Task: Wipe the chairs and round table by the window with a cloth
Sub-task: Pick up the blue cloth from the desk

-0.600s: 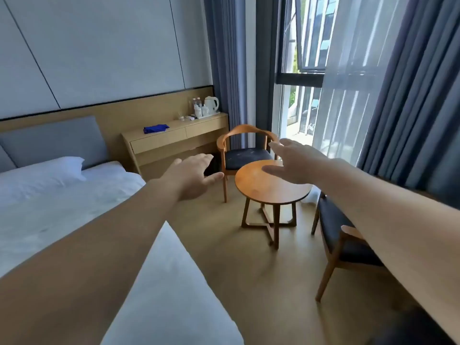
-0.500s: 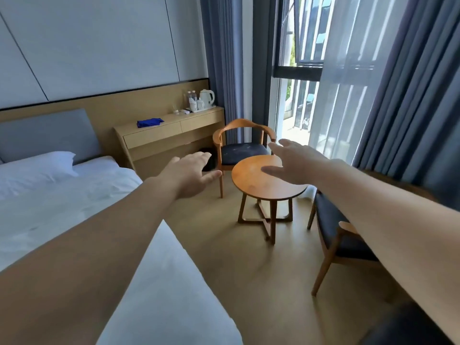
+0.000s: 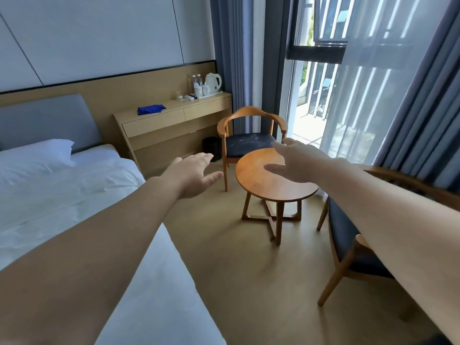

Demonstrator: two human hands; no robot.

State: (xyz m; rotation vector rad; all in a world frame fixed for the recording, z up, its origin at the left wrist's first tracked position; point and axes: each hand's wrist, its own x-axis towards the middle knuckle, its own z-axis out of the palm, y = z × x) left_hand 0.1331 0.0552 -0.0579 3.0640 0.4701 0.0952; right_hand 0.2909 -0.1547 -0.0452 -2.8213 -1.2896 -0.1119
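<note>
A round wooden table stands by the window between two wooden armchairs with dark seats. The far chair faces me; the near chair is at the right, partly hidden by my right arm. A blue cloth lies crumpled on the wooden desk against the wall. Both my arms reach forward in the air. My left hand is open and empty, over the floor left of the table. My right hand is open and empty, in front of the tabletop.
A bed with white sheets fills the left side, its corner close below my left arm. A kettle tray with bottles and cups sits on the desk's right end. A small black bin stands under the desk. Grey curtains hang at right.
The view has shifted slightly, so the table, chairs and desk sit a little lower and to the left in view. Both hands stay outstretched and open.
</note>
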